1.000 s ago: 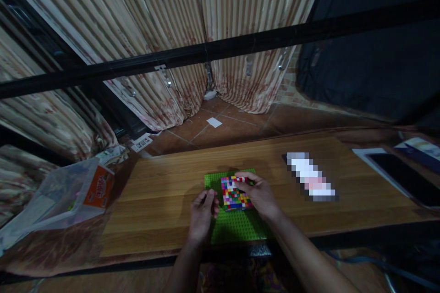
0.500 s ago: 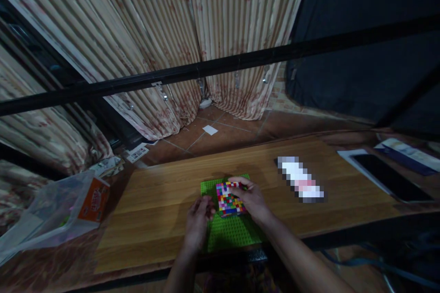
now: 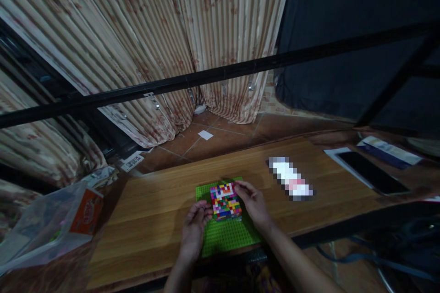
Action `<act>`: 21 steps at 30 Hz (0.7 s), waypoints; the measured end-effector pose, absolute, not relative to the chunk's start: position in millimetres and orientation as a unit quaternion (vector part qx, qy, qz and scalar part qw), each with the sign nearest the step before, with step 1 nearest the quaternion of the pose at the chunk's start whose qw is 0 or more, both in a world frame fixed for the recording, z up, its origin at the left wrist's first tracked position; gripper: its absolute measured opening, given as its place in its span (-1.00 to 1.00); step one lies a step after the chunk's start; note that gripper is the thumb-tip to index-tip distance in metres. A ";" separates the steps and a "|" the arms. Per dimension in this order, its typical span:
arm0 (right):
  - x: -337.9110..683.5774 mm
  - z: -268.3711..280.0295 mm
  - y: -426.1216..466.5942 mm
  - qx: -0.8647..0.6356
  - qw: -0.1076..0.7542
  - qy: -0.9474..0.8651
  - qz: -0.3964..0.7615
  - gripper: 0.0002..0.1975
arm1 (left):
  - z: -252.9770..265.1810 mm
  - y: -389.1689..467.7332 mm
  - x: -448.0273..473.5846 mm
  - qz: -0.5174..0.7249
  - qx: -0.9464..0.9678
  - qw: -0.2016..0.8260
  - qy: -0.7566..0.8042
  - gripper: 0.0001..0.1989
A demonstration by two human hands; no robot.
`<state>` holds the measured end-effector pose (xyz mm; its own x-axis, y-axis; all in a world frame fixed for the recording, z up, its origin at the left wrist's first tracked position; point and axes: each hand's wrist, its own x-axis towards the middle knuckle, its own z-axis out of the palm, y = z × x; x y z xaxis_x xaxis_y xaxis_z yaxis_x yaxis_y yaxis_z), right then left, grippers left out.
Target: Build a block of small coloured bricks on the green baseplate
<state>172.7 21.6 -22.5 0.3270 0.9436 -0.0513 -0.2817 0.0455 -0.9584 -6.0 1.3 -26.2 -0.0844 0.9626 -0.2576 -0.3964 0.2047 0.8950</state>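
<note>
A many-coloured block of small toy bricks (image 3: 226, 201) stands on a green studded baseplate (image 3: 230, 236). My right hand (image 3: 252, 201) is at the block's far right corner, its bent fingertips against the edge; the thumb is partly hidden. Close to the block's left side is my left hand (image 3: 197, 219), palm turned partly up, with fingers curled toward the thumb. Whatever may be between those fingers is too small and dim to make out. White, red and orange bricks show on the far part of the block's top.
The wooden board (image 3: 147, 210) lies under the baseplate. A pixelated phone-like object (image 3: 290, 178) is to the right, with a dark tablet-like slab (image 3: 373, 171) beyond it. At the left stands a clear plastic bin (image 3: 51, 229) with an orange label. A black bar (image 3: 223, 73) crosses beyond the table.
My right hand has drawn back from the block's top to its right edge, uncovering more bricks. My left hand has turned its palm upward. The view has shifted slightly to the right.
</note>
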 end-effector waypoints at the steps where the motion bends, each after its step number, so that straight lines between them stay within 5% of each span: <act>1: 172.2 -24.8 20.6 -0.503 0.647 -0.328 0.470 -0.65 | -26.5 1.1 -5.5 0.555 0.301 0.606 0.483 -0.73; 21: 171.0 -35.7 10.2 -0.535 0.615 -0.434 0.384 -0.68 | -22.8 -9.0 -0.6 0.505 0.405 0.522 0.556 -0.68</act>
